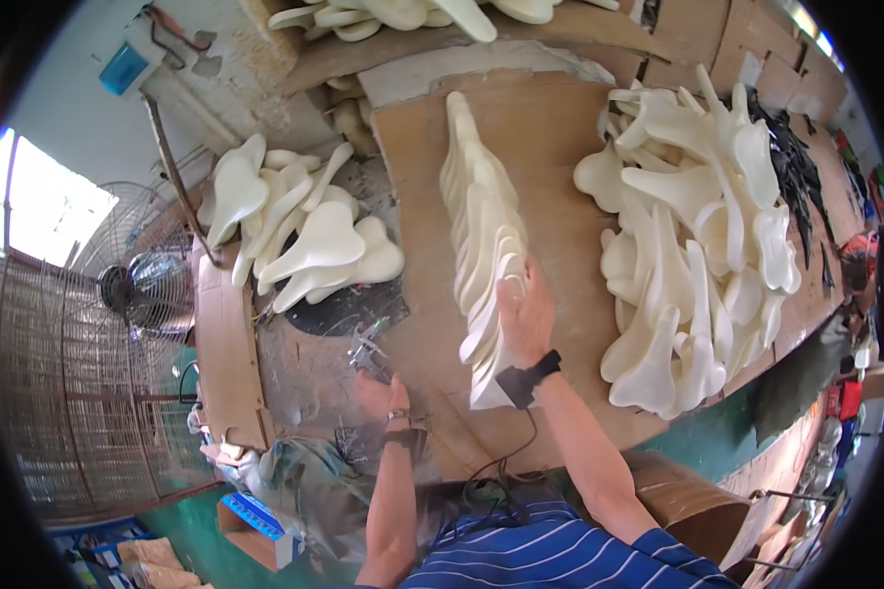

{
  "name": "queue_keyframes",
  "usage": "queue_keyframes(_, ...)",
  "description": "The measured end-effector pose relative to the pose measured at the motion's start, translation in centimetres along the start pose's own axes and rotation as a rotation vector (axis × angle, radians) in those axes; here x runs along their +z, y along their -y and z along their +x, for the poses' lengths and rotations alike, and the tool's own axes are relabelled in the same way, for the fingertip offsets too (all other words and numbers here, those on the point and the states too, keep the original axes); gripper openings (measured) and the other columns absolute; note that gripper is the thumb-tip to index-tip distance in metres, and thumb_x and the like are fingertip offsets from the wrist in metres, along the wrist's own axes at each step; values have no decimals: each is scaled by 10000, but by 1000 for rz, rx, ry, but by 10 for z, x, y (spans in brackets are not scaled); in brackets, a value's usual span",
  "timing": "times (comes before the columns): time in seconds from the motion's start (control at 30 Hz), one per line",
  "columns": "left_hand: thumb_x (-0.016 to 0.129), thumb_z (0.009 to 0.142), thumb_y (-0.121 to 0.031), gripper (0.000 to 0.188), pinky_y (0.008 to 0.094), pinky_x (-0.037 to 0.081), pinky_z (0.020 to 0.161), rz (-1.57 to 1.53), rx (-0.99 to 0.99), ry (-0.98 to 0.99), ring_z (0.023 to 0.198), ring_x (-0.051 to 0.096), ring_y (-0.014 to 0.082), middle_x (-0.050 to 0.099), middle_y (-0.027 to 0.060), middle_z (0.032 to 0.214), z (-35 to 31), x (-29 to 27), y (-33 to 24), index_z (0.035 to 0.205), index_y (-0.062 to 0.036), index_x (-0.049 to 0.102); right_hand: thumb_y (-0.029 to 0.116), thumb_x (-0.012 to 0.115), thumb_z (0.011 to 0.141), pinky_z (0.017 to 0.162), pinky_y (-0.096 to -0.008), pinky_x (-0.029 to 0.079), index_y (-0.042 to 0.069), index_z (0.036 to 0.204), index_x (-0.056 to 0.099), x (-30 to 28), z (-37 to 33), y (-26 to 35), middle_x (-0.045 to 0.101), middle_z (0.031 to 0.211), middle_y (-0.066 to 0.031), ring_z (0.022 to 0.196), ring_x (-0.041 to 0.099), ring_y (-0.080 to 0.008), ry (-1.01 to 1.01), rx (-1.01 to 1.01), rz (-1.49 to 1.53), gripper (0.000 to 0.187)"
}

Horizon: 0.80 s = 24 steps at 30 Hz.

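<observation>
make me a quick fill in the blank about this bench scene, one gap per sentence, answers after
1. The right hand touches the row of cream pieces, and the larger heap lies to the row's ____.
2. The left hand holds a metal tool, and the strap on the right wrist is ____ in colour.
3. The main colour of the striped shirt is ____.
4. The fan stands on the ____ side of the picture.

Missing words: right; black; blue; left.
</observation>
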<state>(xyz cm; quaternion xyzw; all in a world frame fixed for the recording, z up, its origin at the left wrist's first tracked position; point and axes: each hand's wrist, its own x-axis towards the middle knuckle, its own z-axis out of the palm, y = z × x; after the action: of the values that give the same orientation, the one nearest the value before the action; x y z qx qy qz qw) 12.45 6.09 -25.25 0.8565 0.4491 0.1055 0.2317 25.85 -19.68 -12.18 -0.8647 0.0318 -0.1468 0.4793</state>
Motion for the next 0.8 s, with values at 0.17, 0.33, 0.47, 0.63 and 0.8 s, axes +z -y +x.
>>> queue_keyframes(0.17,831,693,-167,612,502,494,993,51,-62,164,1139,605,445,644,228,1210,19,11,13,1230,-17,579,475,558,1000,1155,-534,338,-64,1509,392,-39,-46,-8,492,1481,-311,1373,471,-451,59,26,5,759)
queue_keyframes(0.33,733,726,-55,335,353,519,509,-604,-317,525,597,630,214,646,68,793,47,-9,28,1049,-29,645,263,637,969,1118,-489,399,-50,1494,419,-99,-118,-24,541,1437,-279,1322,521,-428,89,6,-118,649)
queue_keyframes(0.47,687,766,-31,254,271,382,390,-835,-256,495,463,485,109,570,-2,706,22,-34,4,1012,-72,640,144,681,918,975,-451,511,-33,1347,568,-147,-170,-22,659,1227,-246,1138,642,-391,144,81,-124,477)
queue_keyframes(0.63,652,800,-5,239,278,456,567,-1119,-192,620,630,558,129,589,2,836,-46,-84,-10,1002,-111,580,150,732,895,873,-433,561,16,1173,693,-175,-210,31,726,1056,-183,1013,700,-348,241,27,-99,312)
queue_keyframes(0.8,660,845,79,334,304,516,699,-1317,-11,872,832,598,141,584,18,981,-145,-176,-41,1100,-78,513,330,793,879,901,-436,565,31,1268,667,-173,-222,125,722,1143,-200,1036,702,-369,296,-322,-144,507)
